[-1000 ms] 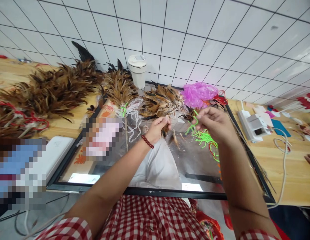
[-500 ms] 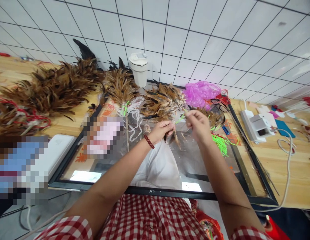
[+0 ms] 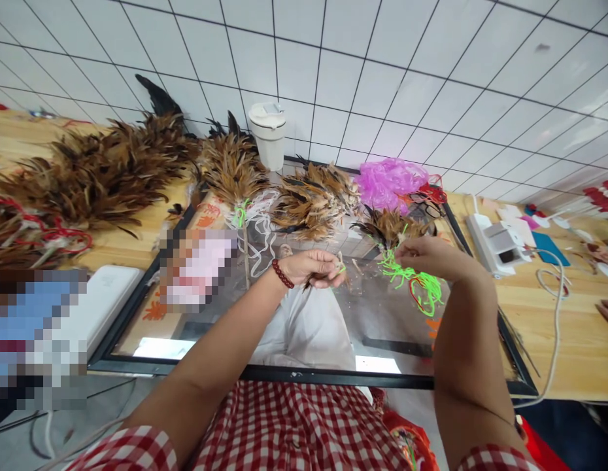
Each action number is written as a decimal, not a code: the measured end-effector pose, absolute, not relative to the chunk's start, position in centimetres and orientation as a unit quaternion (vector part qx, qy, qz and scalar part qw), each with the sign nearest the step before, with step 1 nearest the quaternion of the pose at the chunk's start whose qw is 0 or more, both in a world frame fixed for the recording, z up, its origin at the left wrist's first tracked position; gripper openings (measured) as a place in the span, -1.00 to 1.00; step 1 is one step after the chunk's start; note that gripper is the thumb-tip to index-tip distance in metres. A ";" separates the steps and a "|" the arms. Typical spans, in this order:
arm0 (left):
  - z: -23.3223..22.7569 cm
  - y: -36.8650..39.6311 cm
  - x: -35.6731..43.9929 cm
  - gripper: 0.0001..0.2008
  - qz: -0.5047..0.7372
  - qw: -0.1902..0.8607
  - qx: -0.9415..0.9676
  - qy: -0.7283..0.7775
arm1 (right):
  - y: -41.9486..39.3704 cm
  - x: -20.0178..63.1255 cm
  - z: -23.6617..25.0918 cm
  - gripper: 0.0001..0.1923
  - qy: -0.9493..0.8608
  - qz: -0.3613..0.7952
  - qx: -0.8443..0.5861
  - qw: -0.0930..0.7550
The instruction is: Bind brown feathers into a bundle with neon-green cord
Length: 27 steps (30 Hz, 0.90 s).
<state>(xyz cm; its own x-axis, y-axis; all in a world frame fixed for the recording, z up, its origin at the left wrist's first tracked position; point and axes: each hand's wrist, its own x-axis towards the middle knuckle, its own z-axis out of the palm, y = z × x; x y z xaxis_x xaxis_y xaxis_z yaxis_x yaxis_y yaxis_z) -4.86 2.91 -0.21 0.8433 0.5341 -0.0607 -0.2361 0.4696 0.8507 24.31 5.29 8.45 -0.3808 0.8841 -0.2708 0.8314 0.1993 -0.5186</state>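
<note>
My left hand (image 3: 311, 267), with a red bead bracelet on the wrist, pinches a small bunch of brown feathers (image 3: 328, 280) over the black-framed glass pane (image 3: 265, 373). My right hand (image 3: 431, 256) is to the right of it, fingers closed on a neon green string (image 3: 406, 278) that hangs in loops onto the glass. A thin green strand shows at the left fingertips too. Loose brown feather bundles (image 3: 311, 203) lie just beyond both hands.
A big heap of brown feathers (image 3: 102, 170) covers the wooden table at left. A white lidded cup (image 3: 268, 134) stands against the tiled wall. Pink plastic mesh (image 3: 389, 183), a white power strip (image 3: 497, 245) with cable, and a white box (image 3: 105, 307) lie around.
Both hands have dropped lower toward me. My right hand drew away to the right from the left hand, pulling the green string with it; the left keeps its feathers.
</note>
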 end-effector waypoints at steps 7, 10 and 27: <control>-0.4 2.8 -4.4 -0.62 0.245 0.850 0.437 0.160 | 0.6 18.3 7.0 -0.48 -0.789 0.390 -0.434 0.192; -0.7 2.8 -4.3 -0.59 0.261 0.836 0.445 0.189 | 0.1 15.4 5.5 -0.55 -0.770 0.404 -0.431 0.241; -1.4 3.5 -2.1 -0.53 0.435 0.703 0.465 0.315 | 4.6 14.2 0.9 -0.73 -0.712 0.433 -0.361 0.419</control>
